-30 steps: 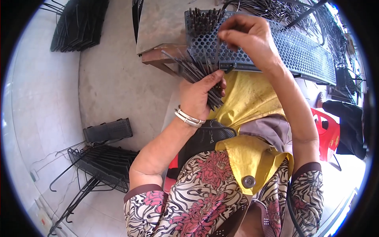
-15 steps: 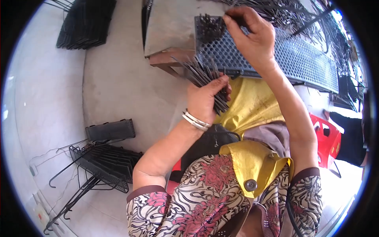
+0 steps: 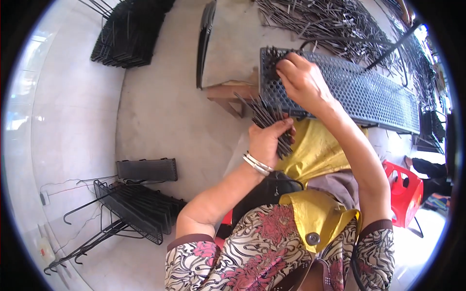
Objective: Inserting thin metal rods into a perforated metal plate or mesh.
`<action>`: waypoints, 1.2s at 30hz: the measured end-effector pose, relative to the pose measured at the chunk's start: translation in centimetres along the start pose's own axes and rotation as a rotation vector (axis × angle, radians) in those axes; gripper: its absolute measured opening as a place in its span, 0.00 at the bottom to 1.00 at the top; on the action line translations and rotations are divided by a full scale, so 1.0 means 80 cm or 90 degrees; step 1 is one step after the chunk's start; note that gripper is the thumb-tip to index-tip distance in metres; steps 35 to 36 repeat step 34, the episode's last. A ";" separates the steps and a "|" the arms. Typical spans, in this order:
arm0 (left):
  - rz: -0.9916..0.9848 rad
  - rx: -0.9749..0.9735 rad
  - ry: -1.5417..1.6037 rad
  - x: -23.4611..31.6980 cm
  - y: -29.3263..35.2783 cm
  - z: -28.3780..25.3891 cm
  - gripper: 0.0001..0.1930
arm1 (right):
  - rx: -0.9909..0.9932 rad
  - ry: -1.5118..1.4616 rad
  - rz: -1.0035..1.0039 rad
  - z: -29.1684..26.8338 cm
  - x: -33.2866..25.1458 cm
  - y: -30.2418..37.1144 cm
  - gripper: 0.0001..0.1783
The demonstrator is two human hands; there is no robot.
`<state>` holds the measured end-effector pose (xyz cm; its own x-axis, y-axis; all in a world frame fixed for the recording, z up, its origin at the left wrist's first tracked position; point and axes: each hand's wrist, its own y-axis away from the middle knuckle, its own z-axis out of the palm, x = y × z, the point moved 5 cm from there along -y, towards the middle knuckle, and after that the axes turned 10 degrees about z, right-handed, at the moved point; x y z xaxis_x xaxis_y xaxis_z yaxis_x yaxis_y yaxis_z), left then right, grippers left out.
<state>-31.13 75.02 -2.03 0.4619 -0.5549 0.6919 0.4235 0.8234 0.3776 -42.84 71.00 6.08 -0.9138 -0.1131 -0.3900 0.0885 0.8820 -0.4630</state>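
My left hand is closed round a bundle of thin dark strips, which fan out above and below the fist. My right hand reaches to the left end of a blue-grey perforated panel. Its fingers are pinched on a thin dark strip, mostly hidden by the fingers. Beside those fingertips, a cluster of short strips stands upright in the panel's holes. The panel lies raised in front of my lap, just beyond the left hand.
A heap of loose dark strips covers the table behind the panel. Black wire racks stand on the floor at left, with stacked black panels farther back. A red plastic stool is at right. A yellow apron covers my lap.
My right hand has come down onto the cluster of strips at the panel's left end. The left hand keeps its bundle. The whole view has shifted, so everything appears lower and farther right.
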 end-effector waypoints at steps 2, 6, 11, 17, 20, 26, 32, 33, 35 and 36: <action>-0.005 -0.014 0.024 0.001 -0.002 -0.002 0.06 | -0.012 0.006 0.023 -0.002 -0.006 -0.004 0.06; 0.013 0.006 0.014 0.008 0.002 -0.001 0.05 | -0.063 -0.133 0.166 -0.022 -0.007 0.009 0.11; 0.046 -0.017 0.039 0.015 0.000 0.002 0.05 | -0.292 -0.487 0.384 -0.011 -0.002 0.050 0.06; 0.047 -0.083 0.037 0.015 0.001 0.011 0.04 | -0.305 -0.444 0.385 -0.012 0.001 0.053 0.06; 0.038 -0.083 0.044 0.016 0.004 0.012 0.04 | -0.234 -0.419 0.433 -0.028 0.010 0.047 0.07; -0.007 -0.050 0.063 0.010 0.003 0.008 0.06 | 0.129 -0.348 0.362 -0.051 0.037 0.014 0.06; -0.052 -0.057 0.006 0.005 0.001 0.002 0.06 | 0.280 -0.132 0.011 -0.045 0.008 0.002 0.06; -0.046 -0.053 0.009 0.006 0.001 0.002 0.06 | 0.246 -0.154 0.009 -0.040 0.006 0.002 0.06; -0.040 -0.049 0.013 0.007 0.001 0.003 0.07 | 0.218 -0.145 -0.041 -0.033 0.006 0.001 0.06; -0.040 -0.049 0.013 0.007 0.001 0.003 0.07 | 0.218 -0.145 -0.041 -0.033 0.006 0.001 0.06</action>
